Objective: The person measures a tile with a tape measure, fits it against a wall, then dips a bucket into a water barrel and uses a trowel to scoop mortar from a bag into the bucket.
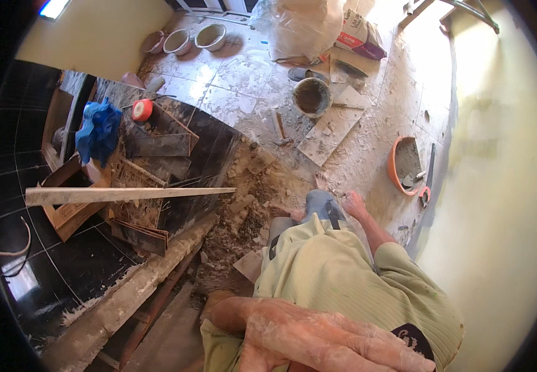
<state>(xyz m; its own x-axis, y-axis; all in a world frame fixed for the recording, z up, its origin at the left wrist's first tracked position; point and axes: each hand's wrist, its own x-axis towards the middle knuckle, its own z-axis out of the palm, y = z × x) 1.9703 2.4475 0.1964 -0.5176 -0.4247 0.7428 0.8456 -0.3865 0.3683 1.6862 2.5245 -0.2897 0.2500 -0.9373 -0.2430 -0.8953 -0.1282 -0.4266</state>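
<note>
My left hand, dusty and large in the foreground, lies across the front of my yellow-green shirt. Its fingers are stretched out to the right and nothing shows in them. By the fingertips is a dark patch with a white emblem; whether they touch it I cannot tell. My right hand rests beside my knee in worn grey-blue trousers. Its fingers are too small and partly hidden to make out. To its right stands an orange basin holding grey mortar and a trowel.
Ahead are a bucket, a tile plank and a hammer. Left, a long wooden strip crosses a black tiled counter bearing a blue bag and red tape roll. Rubble lies by my feet.
</note>
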